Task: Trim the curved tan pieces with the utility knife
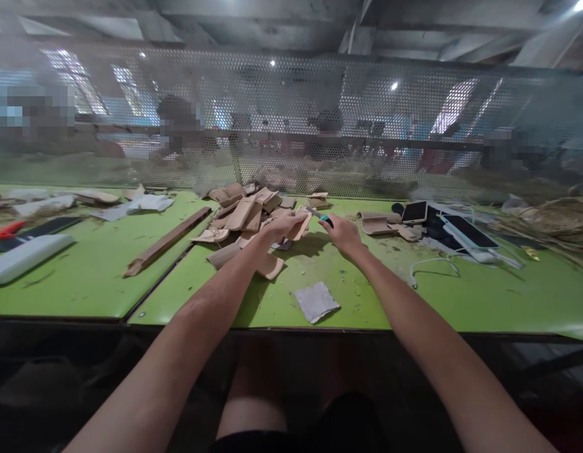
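My left hand (285,225) is closed on a curved tan piece (302,228) that looks like dried bark or sheath, held above the green table. My right hand (344,234) is wrapped around the black and teal handle of a knife (326,219). The knife's blade points left and reaches the upper edge of the held piece; whether it touches cannot be made out. Behind and left of my left hand lies a heap of similar curved pieces (241,212). A folded pale cloth or paper square (316,302) lies on the table before me.
A perforated screen (291,126) stands along the table's (366,302) back, with people beyond. At left lie a long brown strip (168,242), a white case-like object (29,258) and a red-handled tool (8,230). Phones (469,231), a cable (435,261) and dry fibres (565,217) are at right.
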The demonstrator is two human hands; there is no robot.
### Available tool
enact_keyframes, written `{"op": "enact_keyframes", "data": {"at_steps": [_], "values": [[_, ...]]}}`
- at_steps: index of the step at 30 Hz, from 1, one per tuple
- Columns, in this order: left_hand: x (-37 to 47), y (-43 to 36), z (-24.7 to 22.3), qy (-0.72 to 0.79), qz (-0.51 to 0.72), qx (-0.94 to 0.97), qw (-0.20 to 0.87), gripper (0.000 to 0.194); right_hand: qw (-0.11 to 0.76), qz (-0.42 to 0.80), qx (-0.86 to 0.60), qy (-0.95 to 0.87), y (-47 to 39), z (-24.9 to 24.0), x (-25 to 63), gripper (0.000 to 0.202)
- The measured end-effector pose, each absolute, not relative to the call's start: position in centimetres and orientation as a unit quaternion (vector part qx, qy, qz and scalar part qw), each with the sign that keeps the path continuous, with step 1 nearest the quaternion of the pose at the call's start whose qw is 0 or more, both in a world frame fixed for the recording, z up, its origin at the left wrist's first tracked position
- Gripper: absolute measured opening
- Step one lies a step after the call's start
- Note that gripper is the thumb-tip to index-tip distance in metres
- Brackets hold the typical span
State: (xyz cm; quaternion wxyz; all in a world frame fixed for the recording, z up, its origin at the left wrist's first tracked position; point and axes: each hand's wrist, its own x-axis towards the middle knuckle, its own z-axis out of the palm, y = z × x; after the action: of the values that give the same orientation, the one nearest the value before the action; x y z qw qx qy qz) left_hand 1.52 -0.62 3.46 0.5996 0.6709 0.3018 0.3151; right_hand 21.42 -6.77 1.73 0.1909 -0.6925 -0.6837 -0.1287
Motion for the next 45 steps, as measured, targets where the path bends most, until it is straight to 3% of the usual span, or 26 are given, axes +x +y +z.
{"op": "enact_keyframes", "data": {"at_steps": [6,20,24,29,34,39,45], "values": [[1.1,0.1,3.6,0.313,0.299,0.675,0.597,0.021,0.194,-0.120,-0.688,-0.688,-6.9,1.7,21.2,0.066],[-1.4,0.7,5.6,0.252,0.201,0.749,0.580,0.035,0.174,-0.136,-0.670,-0.709,-6.9,2.0,20.5,0.064],[-2.9,0.1,6.4,0.236,0.128,0.763,0.588,0.023,0.162,-0.104,-0.730,-0.655,-6.7,2.1,22.9,0.064],[-3.7,-0.1,6.3,0.335,0.312,0.696,0.554,0.015,0.231,-0.145,-0.743,-0.611,-6.5,2.4,23.6,0.055],[-2.2,-0.4,4.0,0.261,0.263,0.701,0.609,0.020,0.236,-0.112,-0.700,-0.664,-6.6,2.1,21.6,0.050],[-0.5,-0.1,2.7,0.277,0.350,0.647,0.618,0.019,0.235,-0.090,-0.654,-0.713,-6.8,1.7,20.8,0.053],[0.3,-0.2,2.2,0.238,0.372,0.678,0.587,0.024,0.192,-0.090,-0.661,-0.720,-6.6,1.4,20.3,0.060]]}}
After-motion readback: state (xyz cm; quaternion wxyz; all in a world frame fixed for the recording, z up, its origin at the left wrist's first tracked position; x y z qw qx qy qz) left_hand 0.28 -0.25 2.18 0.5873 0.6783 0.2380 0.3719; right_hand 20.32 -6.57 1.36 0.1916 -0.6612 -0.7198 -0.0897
